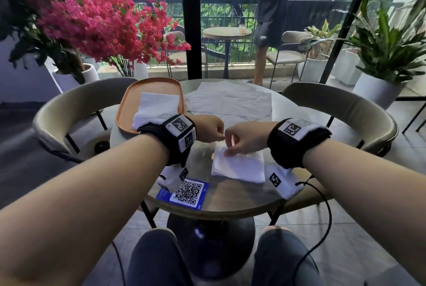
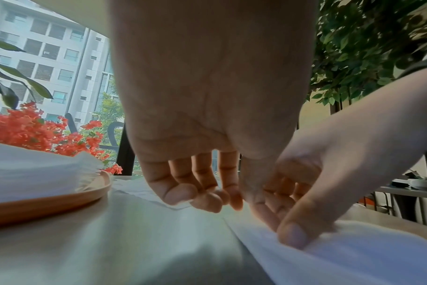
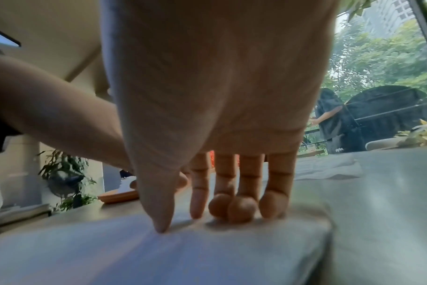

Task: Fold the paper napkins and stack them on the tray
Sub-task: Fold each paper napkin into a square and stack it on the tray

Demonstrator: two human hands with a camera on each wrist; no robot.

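A folded white napkin point(image 1: 242, 167) point(image 3: 159, 256) lies flat on the round table near me. My right hand point(image 1: 232, 147) point(image 3: 195, 221) pinches its far left edge, thumb on top and fingertips at the edge; the left wrist view shows that thumb on the napkin point(image 2: 354, 256). My left hand point(image 1: 211, 129) point(image 2: 222, 200) hovers just left of the right hand, fingers loosely curled, holding nothing. The orange tray point(image 1: 124, 110) point(image 2: 61, 200) sits at the far left with a stack of folded napkins point(image 1: 156, 108) point(image 2: 32, 173). Several unfolded napkins point(image 1: 230, 101) point(image 3: 324, 169) lie spread at the back.
A blue QR-code card point(image 1: 189, 192) lies near the table's front edge. Beige chairs point(image 1: 69, 110) point(image 1: 345, 106) flank the table. Potted plants and pink flowers point(image 1: 92, 23) stand behind. A person point(image 1: 269, 9) stands beyond the glass.
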